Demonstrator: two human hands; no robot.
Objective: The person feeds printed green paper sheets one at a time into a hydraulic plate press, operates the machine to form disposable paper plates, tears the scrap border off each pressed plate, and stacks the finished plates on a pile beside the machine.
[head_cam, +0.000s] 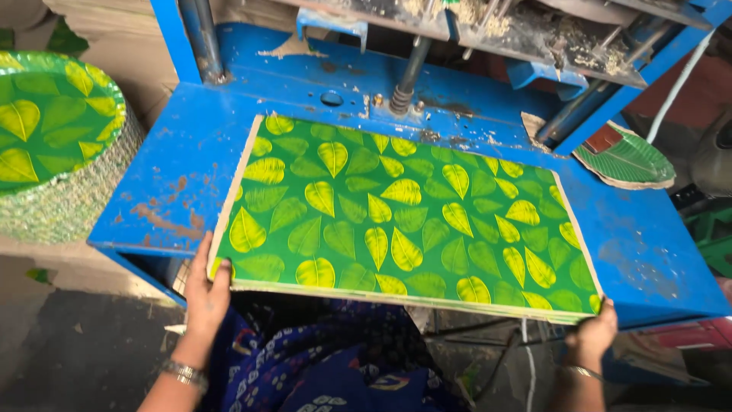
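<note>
between both fingers: leaf-print sheet stack, left hand and right hand clamped on near corners; likely stiff, light, edges fray-prone.

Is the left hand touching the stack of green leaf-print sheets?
Touching. The head view shows the left hand gripping the near left corner of the stack of leaf-print sheets, thumb lying on the top sheet.

sheet stack: glossy printed paper | press table: blue painted metal, chipped, rusty
</note>
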